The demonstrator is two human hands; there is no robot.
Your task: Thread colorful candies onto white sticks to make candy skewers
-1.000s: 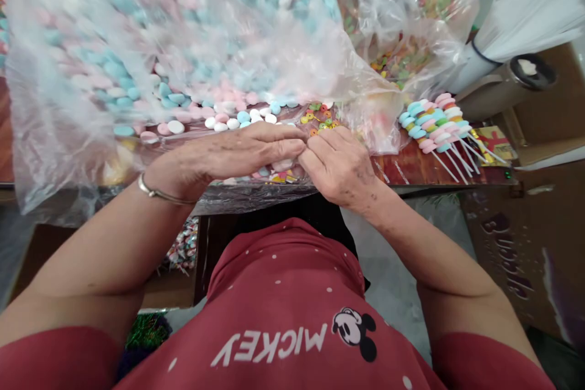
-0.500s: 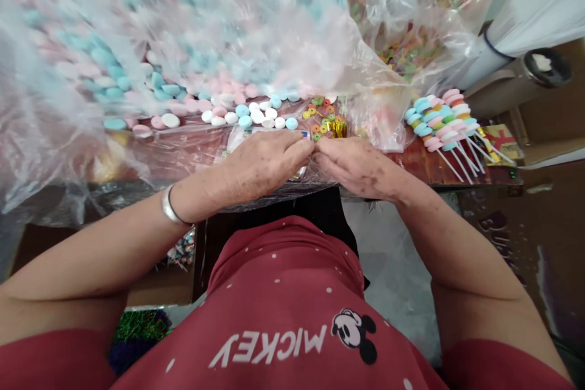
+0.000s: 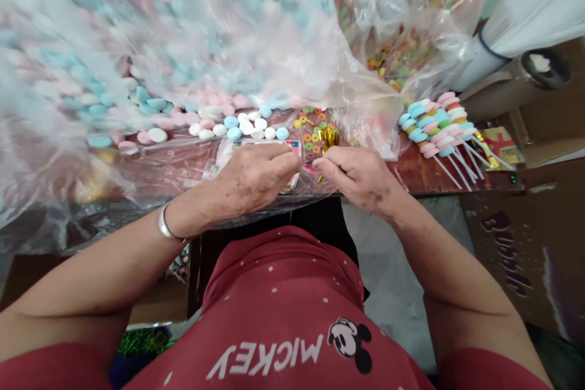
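My left hand [image 3: 256, 178] is closed in a pinch over a printed clear plastic packet [image 3: 223, 153] lying at the table's front edge. Facing it, my right hand [image 3: 363, 178] is also closed, thumb against forefinger. A thin pink-red piece [image 3: 311, 166] spans the small gap between both sets of fingertips; its kind is too small to make out. Just behind the hands lie small ring candies [image 3: 311, 138] in orange, green and yellow. Beside them is a bundle of gold twist ties [image 3: 329, 137]. Loose white, blue and pink round candies [image 3: 247, 127] sit behind my left hand.
A big clear bag of pastel candies [image 3: 205, 30] fills the back left. Bags of ring candies [image 3: 397, 55] stand behind on the right. Finished candy skewers [image 3: 439, 125] lie at right, near a flask [image 3: 507, 82] and a container of white sticks [image 3: 503, 36].
My hands have drawn slightly apart, uncovering the pink-red piece between their fingertips. Both have turned into pinches. The whole view has shifted a little.
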